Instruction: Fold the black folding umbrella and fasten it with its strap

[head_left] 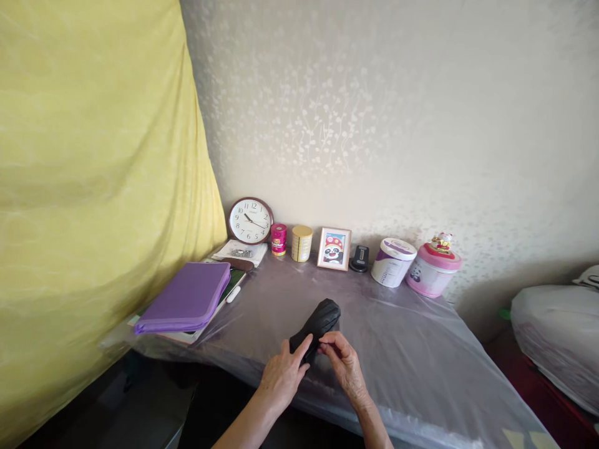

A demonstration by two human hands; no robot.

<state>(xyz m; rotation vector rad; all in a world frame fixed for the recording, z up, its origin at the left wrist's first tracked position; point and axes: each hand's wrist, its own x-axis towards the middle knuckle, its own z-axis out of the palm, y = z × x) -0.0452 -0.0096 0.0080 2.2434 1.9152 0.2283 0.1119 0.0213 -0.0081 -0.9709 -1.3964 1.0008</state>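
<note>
Bundle, black (322, 317), near tabletop (402, 355) front edge; left hand (284, 373) half-curled, holding it; right hand (347, 366) pinched alongside, grasp unclear.

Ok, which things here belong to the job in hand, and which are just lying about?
In the job: black bundle, left hand on it, right hand with fingertips at its edge.

Apparently just lying about: purple folder, clock, pink tin, yellow tin, framed picture, white-and-purple tub, pink-lidded tub.

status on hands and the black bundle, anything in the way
Left hand on black bundle. Right hand pinched beside it, grip unclear. Purple folder off left, seemingly out of the way.
</note>
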